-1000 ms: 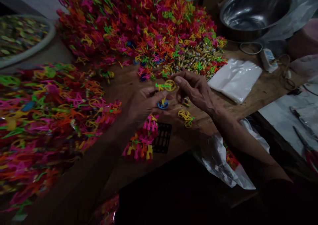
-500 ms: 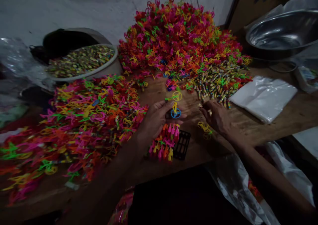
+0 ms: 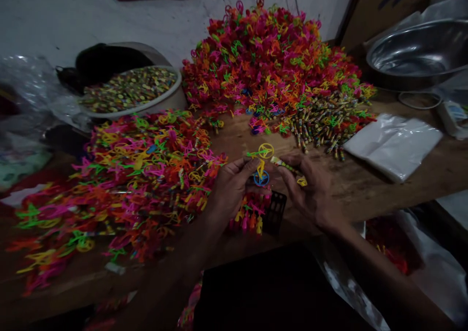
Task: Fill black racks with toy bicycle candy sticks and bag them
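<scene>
Wooden table (image 3: 365, 184) spans the view; its far half is buried under a tall heap of plastic toy parts (image 3: 274, 63) in red, pink, orange, green and yellow, banked against the wall; a second, flatter spread of the same parts (image 3: 139, 175) covers the left side, running up to the left hand. Steel basin (image 3: 417, 53) sits at far right; a round tray of small mixed pieces (image 3: 127, 89) at far left, beside the tall heap. Folded white plastic bags (image 3: 395, 143) lie right of centre; a scatter of small wrapped sticks (image 3: 325, 121) lies at the foot of the tall heap, just beyond the hands. Small black grid rack (image 3: 276, 211) stands near the table edge, with coloured pegs (image 3: 248, 216) set in it, partly under the left hand.

Left hand (image 3: 230, 189) pinches a small toy bicycle (image 3: 261, 165) between thumb and fingertips; yellow wheel above, blue wheel below, held over the rack. Right hand (image 3: 310, 189) has its fingers closed on one wrapped stick (image 3: 283, 163), its tip close to the bicycle; a yellow piece (image 3: 302, 181) lies against its fingers.
</scene>
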Demonstrator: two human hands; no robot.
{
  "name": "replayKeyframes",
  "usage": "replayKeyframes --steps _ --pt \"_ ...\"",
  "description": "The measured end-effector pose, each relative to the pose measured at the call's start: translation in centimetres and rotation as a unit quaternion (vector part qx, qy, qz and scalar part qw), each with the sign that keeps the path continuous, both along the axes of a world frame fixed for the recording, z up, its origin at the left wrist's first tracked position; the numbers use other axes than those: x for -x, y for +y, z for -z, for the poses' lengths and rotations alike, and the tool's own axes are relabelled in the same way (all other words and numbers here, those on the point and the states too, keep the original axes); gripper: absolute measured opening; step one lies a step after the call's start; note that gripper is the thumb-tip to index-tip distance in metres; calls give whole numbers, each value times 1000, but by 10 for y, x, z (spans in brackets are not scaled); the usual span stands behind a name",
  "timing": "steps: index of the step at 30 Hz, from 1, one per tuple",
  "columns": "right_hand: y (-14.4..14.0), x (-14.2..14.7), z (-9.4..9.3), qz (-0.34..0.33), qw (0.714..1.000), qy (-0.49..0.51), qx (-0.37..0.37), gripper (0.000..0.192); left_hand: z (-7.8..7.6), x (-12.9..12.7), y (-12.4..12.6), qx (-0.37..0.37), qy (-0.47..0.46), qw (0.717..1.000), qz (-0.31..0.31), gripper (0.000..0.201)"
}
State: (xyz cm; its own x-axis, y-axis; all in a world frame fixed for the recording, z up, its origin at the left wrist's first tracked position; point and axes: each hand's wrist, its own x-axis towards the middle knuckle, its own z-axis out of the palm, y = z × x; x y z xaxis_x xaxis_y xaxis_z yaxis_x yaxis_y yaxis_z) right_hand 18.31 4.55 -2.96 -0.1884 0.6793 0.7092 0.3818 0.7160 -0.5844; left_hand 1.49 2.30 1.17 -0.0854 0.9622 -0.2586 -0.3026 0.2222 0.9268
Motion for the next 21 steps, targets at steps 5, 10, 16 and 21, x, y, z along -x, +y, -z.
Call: replayKeyframes --steps 5,10,16,21 --pt "-2 3 1 22 998 -47 -35 6 2 -6 3 0 -23 1000 18 40" --pt "-1 6 11 36 998 -19 -52 9 1 -9 5 -4 -25 999 26 42" --pt "-2 4 21 47 997 -45 -52 14 6 -9 7 -5 4 999 46 35" --pt "-2 -5 22 8 996 -49 -72 20 11 -8 8 6 27 998 61 42"
